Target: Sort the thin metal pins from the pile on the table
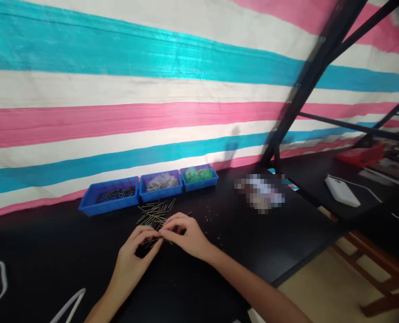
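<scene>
Thin dark and yellowish sticks, like pens or refills, lie in a loose pile (155, 212) on the black table. At the near side of this pile my left hand (134, 251) has its thumb and fingers curled together. Its fingertips meet those of my right hand (188, 235), which is also pinched. Whatever sits between the fingertips is too small to make out. Behind the pile stand three blue bins: the left bin (98, 207) has more dark sticks, the middle bin (155, 194) clear plastic pieces, and the right bin (201, 184) green packets.
Small bits (209, 213) are scattered right of the pile. A blurred-out item (262, 193) lies farther right. White bent frames (73, 305) show at the lower left. On another table are a white device (342, 190) and a red tray (361, 156). A wooden stool (381, 260) stands below.
</scene>
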`<move>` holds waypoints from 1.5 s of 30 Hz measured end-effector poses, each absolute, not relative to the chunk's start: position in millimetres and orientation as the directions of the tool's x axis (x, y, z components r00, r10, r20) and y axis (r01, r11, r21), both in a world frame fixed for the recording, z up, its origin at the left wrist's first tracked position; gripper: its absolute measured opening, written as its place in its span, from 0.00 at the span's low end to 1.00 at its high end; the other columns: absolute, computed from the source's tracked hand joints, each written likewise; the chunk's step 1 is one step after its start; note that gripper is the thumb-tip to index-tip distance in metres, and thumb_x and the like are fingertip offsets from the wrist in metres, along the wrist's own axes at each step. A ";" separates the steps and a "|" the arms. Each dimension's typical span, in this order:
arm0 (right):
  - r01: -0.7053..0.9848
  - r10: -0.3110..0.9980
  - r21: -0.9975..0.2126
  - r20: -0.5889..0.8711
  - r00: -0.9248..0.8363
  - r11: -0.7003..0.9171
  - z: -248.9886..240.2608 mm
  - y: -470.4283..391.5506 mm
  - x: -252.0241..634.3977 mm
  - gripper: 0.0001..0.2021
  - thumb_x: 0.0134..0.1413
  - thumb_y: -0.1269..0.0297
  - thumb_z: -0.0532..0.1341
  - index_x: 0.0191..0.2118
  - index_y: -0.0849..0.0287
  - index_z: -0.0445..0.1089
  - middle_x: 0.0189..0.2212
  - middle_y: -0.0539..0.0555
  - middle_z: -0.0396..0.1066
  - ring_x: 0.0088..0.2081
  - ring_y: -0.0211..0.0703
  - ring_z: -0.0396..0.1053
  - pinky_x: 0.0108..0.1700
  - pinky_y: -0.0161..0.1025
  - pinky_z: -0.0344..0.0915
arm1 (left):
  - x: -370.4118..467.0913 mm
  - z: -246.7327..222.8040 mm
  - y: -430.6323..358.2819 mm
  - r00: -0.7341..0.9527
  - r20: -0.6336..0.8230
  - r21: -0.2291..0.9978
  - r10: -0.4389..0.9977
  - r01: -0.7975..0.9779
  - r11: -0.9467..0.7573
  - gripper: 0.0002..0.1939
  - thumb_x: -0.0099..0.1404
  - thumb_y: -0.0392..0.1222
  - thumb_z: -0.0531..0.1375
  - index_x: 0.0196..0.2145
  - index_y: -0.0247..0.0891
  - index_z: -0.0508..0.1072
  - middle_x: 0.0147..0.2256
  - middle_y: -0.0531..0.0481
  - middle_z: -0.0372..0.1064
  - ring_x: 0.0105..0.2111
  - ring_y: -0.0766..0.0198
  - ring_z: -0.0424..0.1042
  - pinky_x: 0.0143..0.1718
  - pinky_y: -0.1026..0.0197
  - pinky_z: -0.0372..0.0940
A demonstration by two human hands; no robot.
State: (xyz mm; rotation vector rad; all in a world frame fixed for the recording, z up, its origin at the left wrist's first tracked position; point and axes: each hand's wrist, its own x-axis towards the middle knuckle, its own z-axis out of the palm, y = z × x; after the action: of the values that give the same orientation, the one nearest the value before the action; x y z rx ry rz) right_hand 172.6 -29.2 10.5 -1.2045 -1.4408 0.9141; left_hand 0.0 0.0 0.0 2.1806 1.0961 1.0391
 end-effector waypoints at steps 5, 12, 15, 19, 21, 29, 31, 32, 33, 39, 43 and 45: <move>0.280 0.980 -0.942 0.198 0.015 0.186 5.9 -25.6 177.3 0.08 0.48 0.60 0.63 0.29 0.59 0.76 0.33 0.52 0.71 0.32 0.35 0.67 0.29 0.31 0.61 | -7.0 8.9 6.0 0.295 0.401 0.738 0.867 0.457 -0.497 0.10 0.58 0.49 0.60 0.34 0.41 0.73 0.32 0.52 0.68 0.29 0.67 0.67 0.31 0.65 0.63; 0.337 0.957 -0.915 0.271 0.104 0.223 7.1 -23.7 182.7 0.07 0.49 0.64 0.61 0.31 0.60 0.75 0.31 0.52 0.71 0.25 0.33 0.63 0.28 0.32 0.61 | -27.4 29.7 28.9 -0.089 0.493 0.721 0.866 0.599 -0.349 0.14 0.57 0.50 0.59 0.35 0.38 0.74 0.29 0.52 0.71 0.27 0.68 0.67 0.30 0.65 0.61; 0.339 0.950 -0.911 0.290 0.119 0.236 7.4 -22.4 185.4 0.07 0.49 0.63 0.61 0.32 0.59 0.75 0.31 0.52 0.71 0.25 0.33 0.63 0.26 0.32 0.60 | -38.0 39.2 52.2 -0.186 0.576 0.684 0.796 0.643 -0.345 0.14 0.58 0.49 0.57 0.38 0.39 0.74 0.31 0.52 0.71 0.27 0.68 0.67 0.30 0.65 0.61; 0.338 0.950 -0.911 0.290 0.112 0.238 4.9 -20.7 186.6 0.08 0.49 0.63 0.61 0.33 0.59 0.75 0.31 0.53 0.72 0.25 0.33 0.63 0.26 0.31 0.60 | -45.7 44.5 87.7 -0.149 0.625 0.613 0.766 0.702 -0.363 0.14 0.59 0.46 0.56 0.41 0.40 0.74 0.35 0.50 0.73 0.29 0.65 0.69 0.35 0.61 0.64; 0.334 0.952 -0.913 0.285 0.113 0.234 3.3 -19.8 186.8 0.08 0.48 0.64 0.61 0.32 0.59 0.75 0.31 0.53 0.73 0.24 0.33 0.64 0.26 0.32 0.60 | -42.9 42.6 96.1 -0.082 0.638 0.578 0.765 0.708 -0.407 0.17 0.60 0.42 0.55 0.46 0.40 0.71 0.45 0.46 0.69 0.31 0.65 0.69 0.38 0.59 0.65; 0.369 0.952 -0.897 0.295 0.088 0.243 3.7 -20.8 186.7 0.06 0.47 0.67 0.61 0.32 0.59 0.75 0.31 0.51 0.72 0.23 0.31 0.63 0.25 0.31 0.60 | -8.8 12.6 36.0 0.288 0.584 0.408 0.758 0.703 -0.582 0.17 0.63 0.41 0.53 0.51 0.46 0.65 0.55 0.45 0.57 0.42 0.61 0.69 0.47 0.53 0.61; 0.391 0.950 -0.885 0.303 0.069 0.254 6.0 -22.7 186.8 0.06 0.48 0.68 0.60 0.33 0.58 0.74 0.31 0.51 0.72 0.24 0.31 0.63 0.25 0.30 0.60 | -4.6 6.6 19.8 0.382 0.518 0.382 0.765 0.697 -0.607 0.15 0.63 0.42 0.53 0.49 0.46 0.66 0.54 0.47 0.59 0.46 0.60 0.66 0.47 0.54 0.60; 0.412 0.950 -0.874 0.307 0.062 0.256 7.4 -23.7 187.4 0.06 0.48 0.68 0.60 0.33 0.58 0.74 0.31 0.51 0.71 0.24 0.32 0.63 0.25 0.31 0.60 | -3.3 4.7 14.5 0.411 0.485 0.380 0.772 0.696 -0.609 0.14 0.64 0.42 0.52 0.48 0.46 0.66 0.53 0.47 0.61 0.48 0.59 0.65 0.47 0.54 0.59; 0.440 0.948 -0.860 0.314 0.058 0.258 8.8 -24.6 188.6 0.06 0.49 0.68 0.59 0.33 0.57 0.74 0.31 0.51 0.71 0.24 0.33 0.64 0.26 0.31 0.60 | -2.5 3.5 11.1 0.432 0.446 0.379 0.784 0.702 -0.603 0.14 0.64 0.42 0.52 0.47 0.45 0.67 0.51 0.47 0.62 0.49 0.58 0.64 0.46 0.54 0.59; 0.728 0.895 -0.642 0.438 0.091 0.240 7.4 -22.8 203.6 0.12 0.46 0.61 0.62 0.39 0.55 0.73 0.40 0.55 0.70 0.43 0.47 0.68 0.45 0.43 0.64 | -4.6 4.7 12.3 0.458 0.293 0.384 0.839 0.748 -0.542 0.12 0.61 0.49 0.56 0.42 0.44 0.70 0.44 0.49 0.66 0.45 0.57 0.64 0.43 0.53 0.58; 0.802 0.943 -0.573 0.329 0.038 0.168 -1.2 -20.5 208.7 0.18 0.45 0.57 0.62 0.45 0.54 0.69 0.43 0.55 0.70 0.42 0.49 0.69 0.43 0.45 0.63 | -5.9 5.5 11.9 0.484 0.272 0.402 0.832 0.728 -0.555 0.12 0.63 0.47 0.54 0.42 0.43 0.69 0.44 0.49 0.65 0.44 0.59 0.64 0.42 0.55 0.57; 0.837 0.961 -0.526 0.278 -0.002 0.154 -3.5 -20.6 208.9 0.16 0.46 0.57 0.61 0.43 0.53 0.70 0.40 0.53 0.71 0.41 0.49 0.69 0.42 0.45 0.62 | -5.7 5.9 10.8 0.506 0.276 0.386 0.817 0.720 -0.576 0.11 0.64 0.46 0.53 0.43 0.43 0.69 0.44 0.49 0.65 0.43 0.60 0.64 0.42 0.56 0.57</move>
State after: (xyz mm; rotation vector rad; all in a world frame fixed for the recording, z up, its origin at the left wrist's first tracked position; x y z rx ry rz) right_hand 208.9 -20.6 -3.5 -1.7083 -1.8628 0.2796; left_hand -5.7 10.8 5.9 2.5271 1.3117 0.6403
